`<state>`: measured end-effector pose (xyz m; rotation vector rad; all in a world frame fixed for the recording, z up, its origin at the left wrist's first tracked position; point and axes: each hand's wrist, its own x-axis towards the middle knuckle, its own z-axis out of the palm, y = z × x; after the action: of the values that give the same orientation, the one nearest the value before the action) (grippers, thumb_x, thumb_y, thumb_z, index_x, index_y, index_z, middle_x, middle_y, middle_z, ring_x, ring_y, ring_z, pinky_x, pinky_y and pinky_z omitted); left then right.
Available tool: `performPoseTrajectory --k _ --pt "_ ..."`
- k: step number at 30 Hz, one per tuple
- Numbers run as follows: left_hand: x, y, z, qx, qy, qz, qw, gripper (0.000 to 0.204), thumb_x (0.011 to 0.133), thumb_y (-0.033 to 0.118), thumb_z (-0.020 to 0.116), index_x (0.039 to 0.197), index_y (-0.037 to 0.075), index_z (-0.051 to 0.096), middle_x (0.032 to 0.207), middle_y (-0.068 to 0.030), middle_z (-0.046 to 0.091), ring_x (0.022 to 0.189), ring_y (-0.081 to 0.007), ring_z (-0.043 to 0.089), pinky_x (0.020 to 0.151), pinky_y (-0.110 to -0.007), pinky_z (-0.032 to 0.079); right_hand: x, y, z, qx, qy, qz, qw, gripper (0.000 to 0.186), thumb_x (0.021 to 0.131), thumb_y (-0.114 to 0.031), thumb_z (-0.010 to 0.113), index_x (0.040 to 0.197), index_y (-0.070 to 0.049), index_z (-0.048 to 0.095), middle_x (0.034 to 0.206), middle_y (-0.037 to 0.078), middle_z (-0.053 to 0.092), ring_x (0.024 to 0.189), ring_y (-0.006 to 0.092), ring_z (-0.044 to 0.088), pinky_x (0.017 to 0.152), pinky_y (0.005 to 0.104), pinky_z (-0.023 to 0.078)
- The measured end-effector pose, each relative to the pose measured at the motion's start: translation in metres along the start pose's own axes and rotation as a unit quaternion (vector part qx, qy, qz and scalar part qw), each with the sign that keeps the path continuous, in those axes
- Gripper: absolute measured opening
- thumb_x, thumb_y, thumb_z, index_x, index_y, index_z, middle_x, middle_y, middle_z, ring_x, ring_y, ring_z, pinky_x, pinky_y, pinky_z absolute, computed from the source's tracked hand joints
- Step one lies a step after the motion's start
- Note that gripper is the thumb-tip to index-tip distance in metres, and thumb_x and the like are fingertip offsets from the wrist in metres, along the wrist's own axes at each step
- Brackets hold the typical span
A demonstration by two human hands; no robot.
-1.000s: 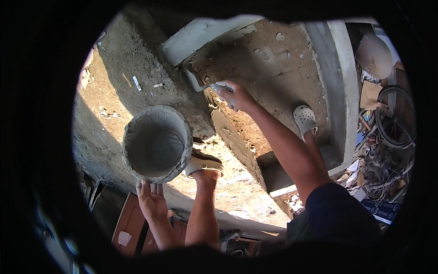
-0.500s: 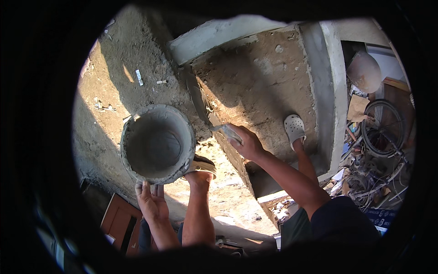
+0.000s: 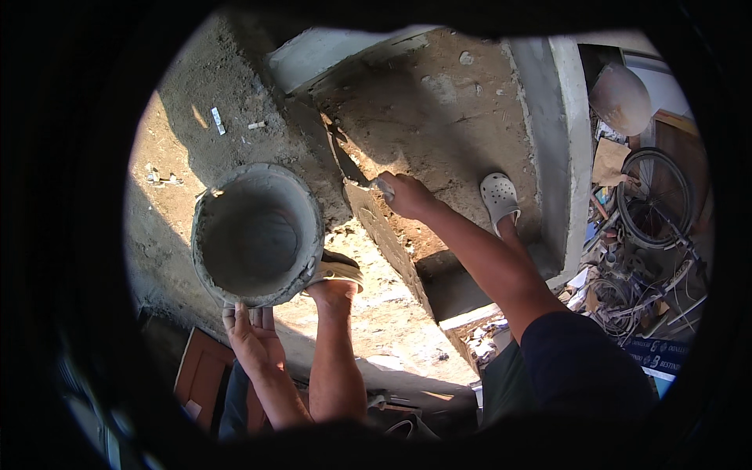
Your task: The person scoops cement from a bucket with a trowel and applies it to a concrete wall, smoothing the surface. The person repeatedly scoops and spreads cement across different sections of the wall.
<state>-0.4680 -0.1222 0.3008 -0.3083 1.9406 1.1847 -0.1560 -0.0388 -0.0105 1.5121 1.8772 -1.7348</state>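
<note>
My left hand [image 3: 258, 345] holds a round, cement-caked bucket [image 3: 202, 258] by its near rim, thumb on the edge and fingers underneath. Wet grey mortar [image 3: 270, 243] coats its inside and lies at the bottom. Further right, my right hand [image 3: 406, 196] is closed round the handle of a trowel [image 3: 384, 188]. The trowel is at the top edge of a low wall [image 3: 384, 239], and its blade is mostly hidden. Fresh grey mortar [image 3: 317, 141] covers the wall's far stretch.
My feet in pale clogs [image 3: 500, 196] straddle the low wall, one inside the dirt-floored enclosure [image 3: 462, 110]. A rendered wall [image 3: 570, 157] bounds its right side. Beyond lie a bicycle wheel [image 3: 656, 196], tangled cables [image 3: 611, 301] and scrap. A reddish-brown panel [image 3: 202, 368] lies at lower left.
My right hand has moved slightly farther away and left along the wall with the trowel, and its arm is straighter. The bucket has shifted a little left in view, still in my left hand.
</note>
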Motion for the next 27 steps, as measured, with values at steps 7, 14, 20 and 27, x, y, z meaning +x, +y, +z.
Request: performPoseTrajectory --k 7,14,20,27 --pt "-0.011 0.002 0.021 0.019 0.03 0.018 0.999 0.03 0.101 0.008 0.066 0.129 0.003 0.057 0.121 -0.0166 0.064 0.119 -0.0334 0.061 0.109 -0.052 0.054 -0.11 0.032 0.051 0.149 -0.065 0.185 0.969 0.044 0.099 -0.023 0.068 0.141 -0.015 0.058 0.101 0.018 0.071 0.083 0.0352 0.072 0.072 0.0475 0.058" --pt "0.0 -0.008 0.001 0.005 0.018 -0.005 1.0 0.036 0.101 0.004 0.067 0.134 0.005 0.051 0.127 -0.0166 0.062 0.118 -0.0335 0.061 0.109 -0.052 0.055 -0.062 0.015 0.022 0.526 -0.07 0.237 0.814 0.038 0.107 -0.026 0.064 0.141 -0.009 0.062 0.08 0.008 0.066 0.049 0.014 0.057 0.042 0.0331 0.045" --pt "-0.006 -0.016 -0.007 -0.02 -0.008 -0.003 1.0 0.035 0.101 0.004 0.067 0.133 0.004 0.052 0.128 -0.0169 0.063 0.117 -0.0339 0.062 0.11 -0.054 0.055 -0.072 -0.054 -0.025 0.425 -0.048 0.134 0.894 0.044 0.108 -0.027 0.063 0.147 -0.007 0.059 0.076 0.008 0.065 0.05 0.0116 0.055 0.046 0.0325 0.045" --pt "-0.004 -0.011 -0.008 -0.02 -0.005 0.013 1.0 0.033 0.102 0.005 0.068 0.132 0.006 0.054 0.126 -0.0151 0.066 0.116 -0.0339 0.064 0.108 -0.055 0.056 -0.086 -0.076 -0.034 0.359 0.068 0.013 0.931 0.048 0.105 -0.025 0.066 0.15 -0.008 0.058 0.095 0.012 0.074 0.071 0.0165 0.069 0.069 0.0329 0.059"
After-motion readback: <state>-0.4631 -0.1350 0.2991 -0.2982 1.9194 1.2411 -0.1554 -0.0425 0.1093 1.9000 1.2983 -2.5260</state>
